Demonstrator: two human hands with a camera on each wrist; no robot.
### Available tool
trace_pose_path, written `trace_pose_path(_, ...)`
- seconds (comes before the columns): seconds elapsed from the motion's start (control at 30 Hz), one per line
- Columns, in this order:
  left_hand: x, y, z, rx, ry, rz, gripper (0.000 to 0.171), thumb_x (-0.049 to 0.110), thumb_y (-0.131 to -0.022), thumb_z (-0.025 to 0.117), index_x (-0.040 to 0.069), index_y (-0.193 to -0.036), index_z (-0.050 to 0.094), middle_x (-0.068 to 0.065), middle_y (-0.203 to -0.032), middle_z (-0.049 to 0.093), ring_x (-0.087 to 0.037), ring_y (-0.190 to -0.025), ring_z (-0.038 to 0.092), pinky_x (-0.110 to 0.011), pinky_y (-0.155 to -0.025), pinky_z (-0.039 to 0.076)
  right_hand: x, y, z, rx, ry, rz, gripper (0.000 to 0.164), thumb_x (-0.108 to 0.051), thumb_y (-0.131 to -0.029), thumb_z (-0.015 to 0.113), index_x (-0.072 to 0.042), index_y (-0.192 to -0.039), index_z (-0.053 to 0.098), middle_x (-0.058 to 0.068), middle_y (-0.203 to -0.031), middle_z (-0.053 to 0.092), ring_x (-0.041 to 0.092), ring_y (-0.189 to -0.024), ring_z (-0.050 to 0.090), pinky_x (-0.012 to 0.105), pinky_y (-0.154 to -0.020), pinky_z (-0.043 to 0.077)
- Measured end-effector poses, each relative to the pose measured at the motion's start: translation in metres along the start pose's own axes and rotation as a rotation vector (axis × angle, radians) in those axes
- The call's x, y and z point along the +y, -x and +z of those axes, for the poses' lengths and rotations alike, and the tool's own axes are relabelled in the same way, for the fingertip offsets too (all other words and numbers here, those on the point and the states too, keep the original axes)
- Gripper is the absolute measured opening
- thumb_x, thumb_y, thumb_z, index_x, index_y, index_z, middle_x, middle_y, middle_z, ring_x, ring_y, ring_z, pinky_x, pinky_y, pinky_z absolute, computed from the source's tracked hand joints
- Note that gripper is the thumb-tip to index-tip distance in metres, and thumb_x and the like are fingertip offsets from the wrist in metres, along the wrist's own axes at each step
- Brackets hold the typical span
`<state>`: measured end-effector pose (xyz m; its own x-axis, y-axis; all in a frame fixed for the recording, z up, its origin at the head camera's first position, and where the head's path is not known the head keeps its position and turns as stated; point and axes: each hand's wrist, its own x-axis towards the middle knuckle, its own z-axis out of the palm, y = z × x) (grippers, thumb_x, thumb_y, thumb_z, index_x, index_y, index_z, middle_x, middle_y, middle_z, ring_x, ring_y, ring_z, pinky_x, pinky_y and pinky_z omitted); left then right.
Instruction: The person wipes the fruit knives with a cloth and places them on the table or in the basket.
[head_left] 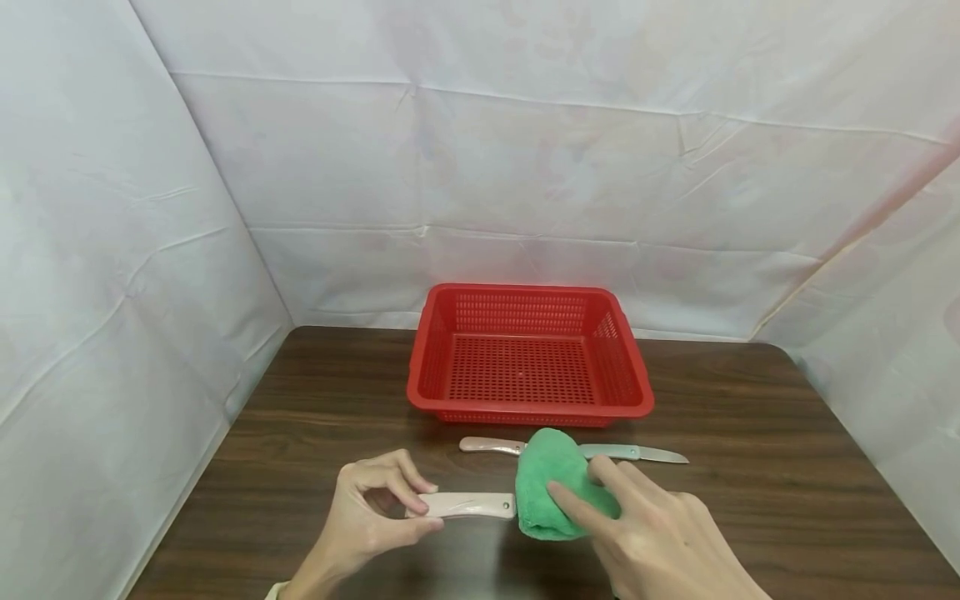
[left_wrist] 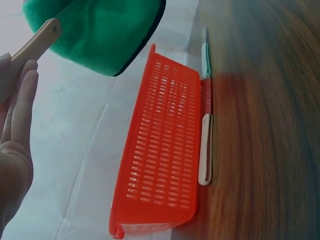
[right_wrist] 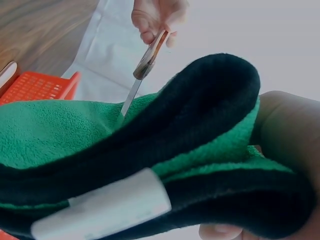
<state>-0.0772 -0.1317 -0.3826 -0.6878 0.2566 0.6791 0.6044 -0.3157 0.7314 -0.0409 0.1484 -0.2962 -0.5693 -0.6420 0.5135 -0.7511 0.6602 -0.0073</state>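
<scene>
My left hand (head_left: 375,504) pinches the end of a pale pink folding knife handle (head_left: 468,505). Its blade (right_wrist: 131,97) shows in the right wrist view, running into a green cloth (right_wrist: 60,127) with dark edging and a white label. My right hand (head_left: 652,525) grips that folded cloth, which covers most of the blade in the head view. Beyond the hands, a second pink-handled knife (head_left: 491,445) and a mint-handled knife (head_left: 611,451) with its blade out lie on the table. The cloth hides part of both in the head view.
A red perforated plastic basket (head_left: 420,379) stands at the back of the dark wooden table (head_left: 315,433), just behind the lying knives. White sheeting (head_left: 337,275) hangs behind the table and along both sides.
</scene>
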Motion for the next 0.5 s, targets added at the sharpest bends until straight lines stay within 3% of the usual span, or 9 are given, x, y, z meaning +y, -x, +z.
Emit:
trace_pose_path(0.3, -0.0019, -0.0005, 0.0024, 0.006, -0.005, 0.033, 0.031, -0.026, -0.051, 0.068, -0.004, -0.072, 0.062, -0.016, -0.071, 0.057, -0.018, -0.067, 0.058, -0.024, -0.044, 0.049, -0.0025, -0.0011, 0.0035, -0.007, -0.011, -0.004, 0.052, -0.027, -0.087, 0.014, -0.025, -0.103, 0.063, 0.002, -0.090, 0.048, 0.009, -0.067, 0.041, 0.009, -0.035, 0.023)
trace_pose_path(0.43, -0.0032, 0.0005, 0.0019, 0.025, -0.008, 0.041, 0.031, -0.026, -0.050, 0.068, -0.004, -0.071, 0.062, -0.016, -0.072, 0.057, -0.019, -0.067, 0.058, -0.025, -0.044, 0.050, -0.0013, -0.0014, 0.0077, 0.010, -0.008, -0.043, 0.050, -0.022, -0.087, 0.016, -0.023, -0.100, 0.064, 0.003, -0.088, 0.047, 0.009, -0.064, 0.040, 0.008, -0.035, 0.019)
trace_pose_path(0.5, -0.0041, 0.0015, 0.0012, 0.037, -0.005, 0.048, 0.031, -0.027, -0.050, 0.068, -0.004, -0.069, 0.062, -0.016, -0.072, 0.058, -0.019, -0.067, 0.058, -0.025, -0.045, 0.050, -0.0003, -0.0011, 0.0088, -0.020, -0.022, -0.055, 0.041, -0.018, -0.086, 0.026, -0.022, -0.101, 0.064, 0.003, -0.090, 0.048, 0.009, -0.065, 0.040, 0.007, -0.035, 0.021)
